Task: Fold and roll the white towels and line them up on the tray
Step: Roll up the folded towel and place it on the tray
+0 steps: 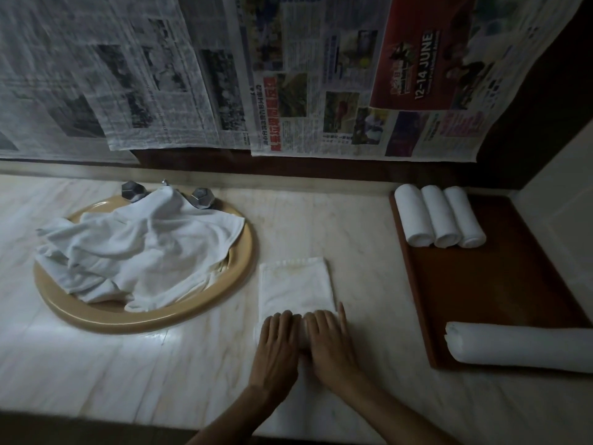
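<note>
Where both hands press, folded towel (pixel 296 285) — long axis running away, toward wall.

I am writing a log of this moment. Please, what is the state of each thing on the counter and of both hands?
folded towel: flat on the counter, near end being rolled.
left hand: fingers straight, pressing on the roll.
right hand: fingers straight, pressing on the roll.
three small rolls: rolled, side by side on the tray.
large roll: rolled, lying across the tray's near edge.
loose towels: unfolded, heaped over the sink.
tray: partly filled.
</note>
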Demonstrator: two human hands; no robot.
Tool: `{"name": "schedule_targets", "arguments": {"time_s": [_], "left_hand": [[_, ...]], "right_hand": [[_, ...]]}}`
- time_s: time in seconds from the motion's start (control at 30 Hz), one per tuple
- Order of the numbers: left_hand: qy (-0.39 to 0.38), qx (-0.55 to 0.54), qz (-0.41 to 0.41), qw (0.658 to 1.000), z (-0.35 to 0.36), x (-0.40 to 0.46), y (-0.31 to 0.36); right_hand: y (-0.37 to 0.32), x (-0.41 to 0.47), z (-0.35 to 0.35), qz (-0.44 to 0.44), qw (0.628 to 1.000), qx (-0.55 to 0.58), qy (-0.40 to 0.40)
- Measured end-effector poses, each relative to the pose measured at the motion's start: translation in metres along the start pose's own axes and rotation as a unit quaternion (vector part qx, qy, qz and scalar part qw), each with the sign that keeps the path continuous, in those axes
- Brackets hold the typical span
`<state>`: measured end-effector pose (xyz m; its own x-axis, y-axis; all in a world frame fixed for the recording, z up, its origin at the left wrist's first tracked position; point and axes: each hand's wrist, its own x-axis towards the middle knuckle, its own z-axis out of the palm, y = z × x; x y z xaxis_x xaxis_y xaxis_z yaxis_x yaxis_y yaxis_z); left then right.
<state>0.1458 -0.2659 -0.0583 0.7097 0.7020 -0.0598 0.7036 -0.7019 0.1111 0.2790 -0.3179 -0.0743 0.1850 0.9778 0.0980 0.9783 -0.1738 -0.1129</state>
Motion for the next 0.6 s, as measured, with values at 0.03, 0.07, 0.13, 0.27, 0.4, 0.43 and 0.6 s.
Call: {"name": "schedule_targets", "arguments": {"time_s": [0.03, 0.07, 0.13, 0.27, 0.4, 0.43, 0.6], "left_hand": [[0.007, 0.000, 0.007, 1.000, 0.005, -0.008, 0.001], [0.007, -0.001, 0.012, 1.000, 0.010, -0.017, 0.003], [0.030, 0.010, 0.024, 0.999, 0.026, -0.033, 0.003], [0.040, -0.002, 0.034, 0.999, 0.036, -0.039, 0.003], [-0.048, -0.032, 0.000, 0.998, 0.008, -0.016, 0.002], [-0.074, -0.023, -0.008, 0.997, 0.000, -0.010, 0.002], [-0.103, 0.030, 0.016, 0.994, -0.022, 0.016, 0.001]], "right_hand": [[0.002, 0.003, -0.005, -0.009, 1.000, 0.015, -0.015], [0.001, 0.002, -0.010, -0.024, 0.999, 0.023, -0.032], [-0.003, -0.005, -0.018, -0.046, 0.997, 0.024, -0.063], [-0.008, -0.030, -0.009, -0.007, 0.998, 0.015, -0.058], [-0.019, -0.064, 0.007, 0.008, 0.996, -0.041, 0.081], [-0.021, -0.070, 0.008, 0.010, 0.995, -0.040, 0.091], [-0.019, -0.056, 0.011, 0.046, 0.999, -0.026, -0.005]]}}
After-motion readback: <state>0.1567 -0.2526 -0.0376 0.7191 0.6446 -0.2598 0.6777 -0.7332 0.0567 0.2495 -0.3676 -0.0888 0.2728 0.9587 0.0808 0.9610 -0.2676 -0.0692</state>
